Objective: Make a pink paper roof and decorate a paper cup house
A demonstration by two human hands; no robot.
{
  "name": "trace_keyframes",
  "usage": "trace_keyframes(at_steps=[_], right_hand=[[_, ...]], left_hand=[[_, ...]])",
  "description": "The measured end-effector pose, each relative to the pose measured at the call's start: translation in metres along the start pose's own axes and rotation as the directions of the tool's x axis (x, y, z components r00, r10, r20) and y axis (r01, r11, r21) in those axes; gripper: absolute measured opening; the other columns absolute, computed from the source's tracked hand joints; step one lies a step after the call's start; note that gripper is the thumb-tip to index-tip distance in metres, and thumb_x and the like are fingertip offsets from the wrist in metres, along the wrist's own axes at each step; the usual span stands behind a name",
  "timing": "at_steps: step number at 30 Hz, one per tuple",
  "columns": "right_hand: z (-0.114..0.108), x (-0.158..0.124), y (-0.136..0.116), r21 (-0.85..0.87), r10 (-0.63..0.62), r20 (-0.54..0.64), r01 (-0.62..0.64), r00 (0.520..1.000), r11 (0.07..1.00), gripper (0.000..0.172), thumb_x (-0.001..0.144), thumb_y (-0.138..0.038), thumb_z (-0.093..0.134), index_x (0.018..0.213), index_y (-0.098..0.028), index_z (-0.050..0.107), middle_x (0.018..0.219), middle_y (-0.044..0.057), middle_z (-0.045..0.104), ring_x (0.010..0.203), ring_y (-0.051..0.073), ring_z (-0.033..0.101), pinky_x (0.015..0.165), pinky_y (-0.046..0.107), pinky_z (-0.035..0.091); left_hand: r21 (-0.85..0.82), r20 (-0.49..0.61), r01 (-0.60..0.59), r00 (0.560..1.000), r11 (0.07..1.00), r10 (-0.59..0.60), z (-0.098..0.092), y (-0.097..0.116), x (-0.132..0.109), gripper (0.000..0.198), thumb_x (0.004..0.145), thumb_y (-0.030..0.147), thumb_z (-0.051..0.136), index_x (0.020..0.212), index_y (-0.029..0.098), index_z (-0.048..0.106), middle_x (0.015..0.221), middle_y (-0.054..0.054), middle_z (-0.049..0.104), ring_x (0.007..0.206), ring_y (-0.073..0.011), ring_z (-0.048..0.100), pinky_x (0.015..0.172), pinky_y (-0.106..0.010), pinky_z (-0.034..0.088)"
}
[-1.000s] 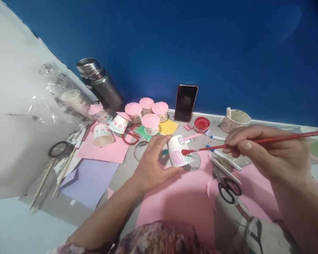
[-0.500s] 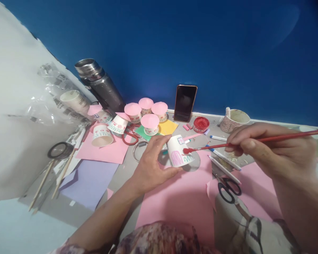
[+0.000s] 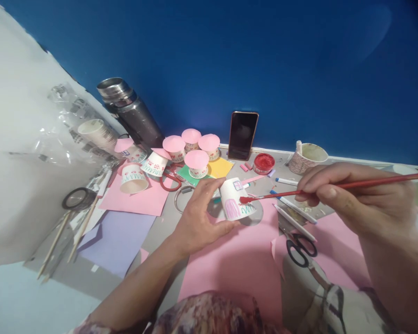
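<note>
A white paper cup is upside down and slightly tilted, with a purple window, a pink door and green grass marks drawn on it. My left hand grips it from the left between thumb and fingers. My right hand pinches a red paintbrush, whose red-coated tip is at the cup's side, right of the door. Behind them sits an open pot of red paint. Pink paper lies under the cup.
Several decorated cups with pink cone tops stand behind my left hand, near a steel flask. A phone leans on the blue wall. Scissors, markers and a mug are at the right; black tape is at the left.
The brush tip has shifted very slightly left and down against the cup. My left hand keeps its hold on the cup.
</note>
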State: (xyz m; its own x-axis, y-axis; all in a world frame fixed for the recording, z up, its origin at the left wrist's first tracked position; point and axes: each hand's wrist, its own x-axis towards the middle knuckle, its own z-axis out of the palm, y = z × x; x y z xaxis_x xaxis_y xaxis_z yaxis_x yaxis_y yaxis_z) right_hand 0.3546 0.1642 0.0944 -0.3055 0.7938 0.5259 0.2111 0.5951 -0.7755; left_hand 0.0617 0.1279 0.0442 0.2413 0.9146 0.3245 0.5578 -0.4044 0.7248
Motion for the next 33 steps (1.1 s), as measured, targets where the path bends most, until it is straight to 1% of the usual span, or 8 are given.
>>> trace_keyframes(at_steps=[3,8,15,18,21,25,30,33], right_hand=[[0.0006,0.0007,-0.0002,0.015,-0.001,0.036,0.001,0.999,1.000,0.014,0.096,-0.024,0.068,0.092,-0.032,0.080,0.074,0.004,0.074,0.061,0.024,0.067,0.047,0.038,0.052],[-0.0015,0.0000,-0.0019,0.001,-0.001,-0.014,0.001,1.000,1.000,0.015,0.096,-0.022,0.068,0.092,-0.031,0.080,0.075,0.004,0.074,0.065,0.025,0.068,0.050,0.038,0.051],[-0.0026,0.0007,-0.0018,-0.002,0.014,0.002,-0.014,1.000,1.000,0.013,0.096,-0.026,0.069,0.091,-0.031,0.081,0.075,0.003,0.074,0.060,0.022,0.065,0.049,0.036,0.051],[-0.0028,0.0018,-0.0004,0.001,-0.029,-0.003,0.029,1.000,1.000,0.014,0.095,-0.020,0.069,0.094,-0.029,0.080,0.074,0.003,0.074,0.064,0.022,0.067,0.050,0.035,0.052],[-0.0031,0.0033,0.0001,0.015,-0.073,0.046,0.072,0.996,0.997,0.016,0.094,-0.014,0.068,0.094,-0.026,0.079,0.076,0.003,0.075,0.063,0.019,0.067,0.051,0.032,0.052],[-0.0029,0.0042,-0.0013,0.034,-0.033,0.052,0.032,0.998,0.999,0.015,0.095,-0.014,0.067,0.090,-0.025,0.078,0.077,0.003,0.075,0.065,0.018,0.068,0.052,0.030,0.052],[-0.0034,0.0035,-0.0013,0.030,-0.076,0.058,0.074,0.995,0.997,0.017,0.094,-0.011,0.067,0.093,-0.024,0.077,0.079,0.002,0.075,0.067,0.017,0.068,0.054,0.028,0.053],[-0.0052,0.0024,-0.0016,0.027,-0.066,0.069,0.064,0.995,0.998,0.015,0.095,-0.012,0.067,0.093,-0.024,0.077,0.078,0.002,0.075,0.066,0.017,0.068,0.052,0.028,0.052]], left_hand=[[-0.001,0.004,0.002,1.000,1.000,-0.002,0.0002,-0.0004,0.0001,0.081,0.077,0.042,0.089,0.147,0.030,0.051,0.144,-0.013,0.061,0.135,-0.0349,0.058,0.110,-0.053,0.054],[-0.004,0.004,0.002,1.000,1.000,-0.002,-0.0002,0.0000,-0.0003,0.079,0.078,0.045,0.088,0.146,0.029,0.051,0.144,-0.013,0.061,0.135,-0.0344,0.058,0.109,-0.051,0.055],[0.000,0.010,0.002,1.000,1.000,-0.002,-0.0006,0.0019,-0.0002,0.079,0.078,0.043,0.089,0.146,0.029,0.051,0.144,-0.013,0.061,0.135,-0.0344,0.058,0.109,-0.052,0.055],[0.001,0.018,0.012,1.000,1.000,-0.012,-0.0006,0.0023,0.0004,0.079,0.078,0.043,0.089,0.146,0.029,0.051,0.144,-0.013,0.061,0.136,-0.0350,0.058,0.109,-0.052,0.055],[-0.004,0.016,0.015,1.000,1.000,-0.015,-0.0002,0.0028,0.0011,0.079,0.078,0.045,0.089,0.146,0.029,0.051,0.144,-0.013,0.060,0.136,-0.0355,0.058,0.108,-0.053,0.055],[-0.013,0.013,0.000,1.000,1.000,0.000,0.0006,0.0034,0.0014,0.079,0.078,0.044,0.089,0.146,0.029,0.051,0.143,-0.013,0.061,0.135,-0.0352,0.058,0.109,-0.053,0.054],[-0.003,0.008,-0.019,1.000,1.000,0.019,0.0018,0.0038,0.0012,0.079,0.078,0.044,0.089,0.145,0.028,0.051,0.142,-0.013,0.061,0.134,-0.0345,0.059,0.107,-0.051,0.056],[-0.003,0.007,-0.028,1.000,1.000,0.028,0.0026,0.0046,0.0012,0.079,0.078,0.044,0.089,0.145,0.028,0.051,0.142,-0.013,0.061,0.134,-0.0342,0.059,0.108,-0.050,0.056]])
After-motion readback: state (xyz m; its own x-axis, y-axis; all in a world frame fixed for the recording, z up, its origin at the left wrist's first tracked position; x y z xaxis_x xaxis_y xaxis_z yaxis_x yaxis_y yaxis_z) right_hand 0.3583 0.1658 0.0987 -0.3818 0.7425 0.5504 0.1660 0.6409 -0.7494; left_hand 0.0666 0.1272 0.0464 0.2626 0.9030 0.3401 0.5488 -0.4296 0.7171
